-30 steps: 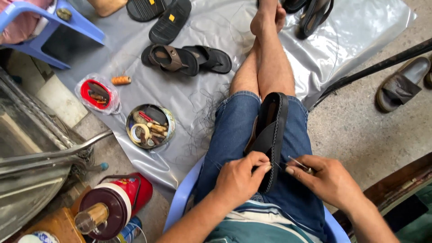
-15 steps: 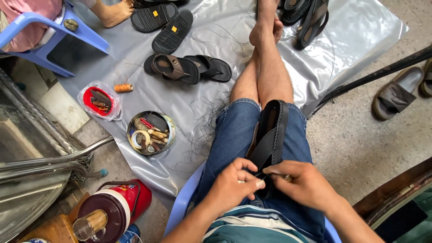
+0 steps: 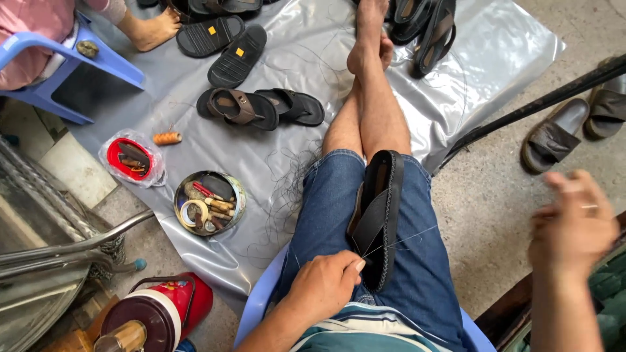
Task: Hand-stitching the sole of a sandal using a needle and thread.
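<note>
The left hand (image 3: 324,285) presses on the near end of a black sandal (image 3: 378,218) that lies along the person's lap, on the blue denim shorts (image 3: 326,208). The fingers are closed on the edge of the sole, where a thin thread (image 3: 401,240) comes out. The thread runs from this point toward the right hand (image 3: 574,225), which is raised far to the right of the sandal. This hand is blurred, so I cannot tell if it is clenched or what it grips. Left of the left hand, on the grey plastic sheet (image 3: 274,130), stands a round tin (image 3: 209,203) with small tools. Beyond it lie an orange spool (image 3: 167,138) and a pair of brown sandals (image 3: 261,107).
</note>
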